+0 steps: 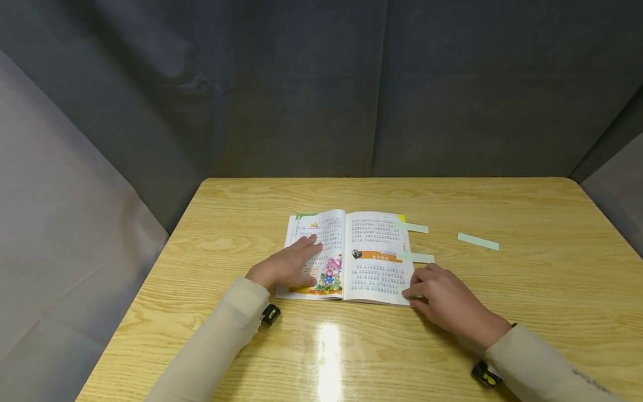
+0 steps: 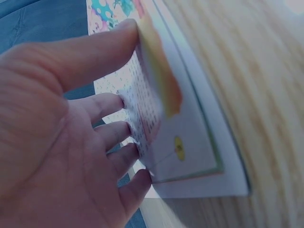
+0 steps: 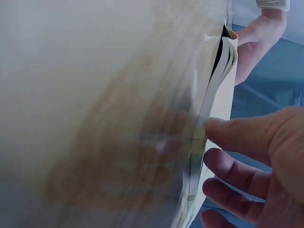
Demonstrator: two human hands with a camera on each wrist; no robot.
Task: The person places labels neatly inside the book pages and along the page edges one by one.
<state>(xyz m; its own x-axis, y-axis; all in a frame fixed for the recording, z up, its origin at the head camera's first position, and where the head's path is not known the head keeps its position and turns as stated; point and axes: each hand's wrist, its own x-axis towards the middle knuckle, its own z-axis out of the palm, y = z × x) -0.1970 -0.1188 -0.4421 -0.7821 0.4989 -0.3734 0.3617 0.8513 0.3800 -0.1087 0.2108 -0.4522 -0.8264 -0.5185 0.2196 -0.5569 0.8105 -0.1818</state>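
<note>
An open book [image 1: 378, 279] with printed text and a cartoon rabbit on its left page lies on the table. My left hand [image 1: 291, 263] rests spread on that left page, its thumb near the rabbit picture; in the left wrist view the hand [image 2: 71, 118] touches the printed page. At the lower right corner of the book, my right hand [image 1: 449, 298] has bent fingers over the right page's edge. In the right wrist view, the right thumb [image 3: 237, 133] touches the page edges, and the fingers hold the corner from above. How many pages lie between is hidden.
Two pale green paper strips stick out from the book's right side, an upper strip [image 1: 418, 228] and a lower strip [image 1: 423, 258] just above the right hand. A loose third strip [image 1: 478, 241] lies farther right on the wooden table [image 1: 241, 223]. Grey curtain [image 1: 301, 89] stands behind.
</note>
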